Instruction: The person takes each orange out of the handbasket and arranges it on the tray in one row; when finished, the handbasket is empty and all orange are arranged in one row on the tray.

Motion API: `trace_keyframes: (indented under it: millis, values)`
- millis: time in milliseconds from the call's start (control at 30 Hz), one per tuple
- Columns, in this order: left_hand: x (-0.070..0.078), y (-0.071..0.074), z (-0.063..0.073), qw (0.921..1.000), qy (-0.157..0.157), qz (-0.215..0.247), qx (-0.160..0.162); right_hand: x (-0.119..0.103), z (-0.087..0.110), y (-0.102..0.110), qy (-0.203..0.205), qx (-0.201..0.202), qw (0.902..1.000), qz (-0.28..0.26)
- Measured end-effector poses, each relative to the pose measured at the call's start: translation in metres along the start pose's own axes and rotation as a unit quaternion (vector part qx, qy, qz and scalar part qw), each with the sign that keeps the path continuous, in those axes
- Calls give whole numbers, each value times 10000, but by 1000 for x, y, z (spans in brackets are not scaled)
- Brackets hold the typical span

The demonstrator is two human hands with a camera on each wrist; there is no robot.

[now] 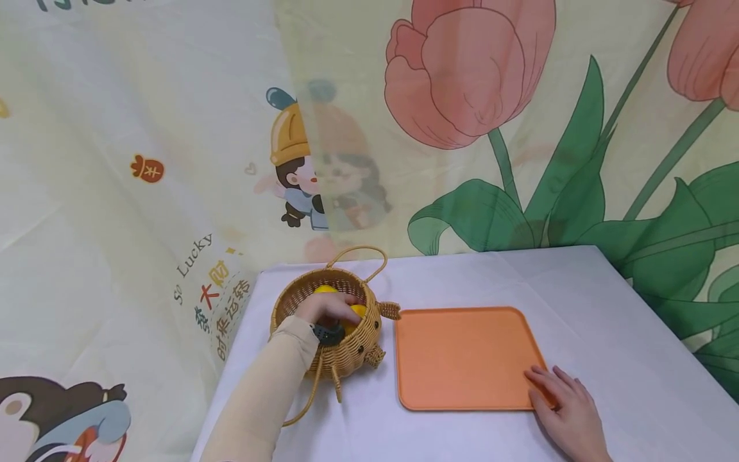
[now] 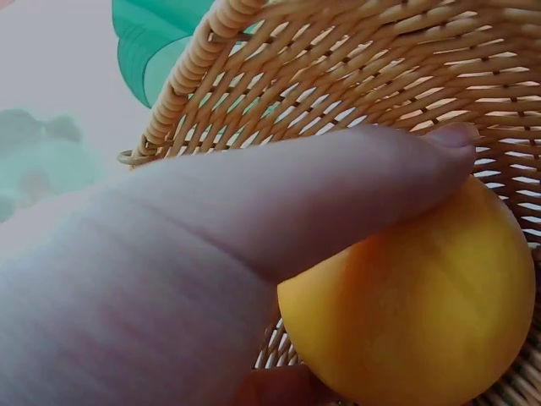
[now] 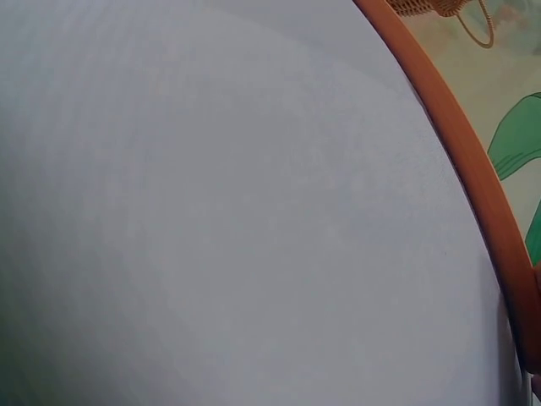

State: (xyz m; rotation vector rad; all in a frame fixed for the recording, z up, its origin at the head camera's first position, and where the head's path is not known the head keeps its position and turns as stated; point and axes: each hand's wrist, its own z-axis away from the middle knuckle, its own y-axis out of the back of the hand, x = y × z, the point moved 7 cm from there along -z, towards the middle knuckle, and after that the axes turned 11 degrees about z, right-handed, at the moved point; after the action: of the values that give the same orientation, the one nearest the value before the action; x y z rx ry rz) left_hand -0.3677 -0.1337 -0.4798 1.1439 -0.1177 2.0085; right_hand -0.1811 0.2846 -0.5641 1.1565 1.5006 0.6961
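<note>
A wicker basket (image 1: 346, 362) shaped like an animal, with thin loop handles, stands at the left of the table. My left hand (image 1: 329, 308) reaches inside it and grips a round yellow fruit (image 2: 423, 313). The left thumb (image 2: 363, 182) lies along the top of this fruit; most other fingers are hidden behind it. Another yellow fruit (image 1: 325, 289) shows behind the hand in the basket. At the right, my right hand (image 1: 568, 407) rests on the near right corner of an orange tray (image 1: 462, 359), its fingers loosely extended over the rim.
The white-clothed table (image 1: 462, 282) carries the basket and, just right of it, the tray. A hanging cloth printed with tulips (image 1: 467, 70) closes off the back, and another printed cloth (image 1: 115, 244) hangs at the left.
</note>
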Motion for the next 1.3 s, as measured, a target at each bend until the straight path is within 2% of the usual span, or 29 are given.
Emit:
trace_keyframes:
  millis: [200,433,600,700,833,933,1167,1300]
  values:
    - [3,-3,2,9999,73,67,-40,-1,0,2,20,31,10000,21]
    - [2,-9,0,9974,383,414,-442,-1,-1,1,16,46,10000,52]
    - [-1,-9,3,9953,666,-66,-694,-1,-1,1,19,43,10000,52]
    - [-3,-6,3,9948,726,-425,-568,-1,0,0,43,82,9999,66]
    - [-3,3,5,9939,694,-852,-92,-1,0,0,61,126,9999,64]
    - [-2,6,5,9935,655,-923,115,-1,0,-1,26,90,9999,65]
    - [5,6,9,9968,605,-467,242,1,1,-4,-58,0,9999,118]
    - [17,10,18,9974,374,-522,316,1,0,-2,-19,47,9999,122]
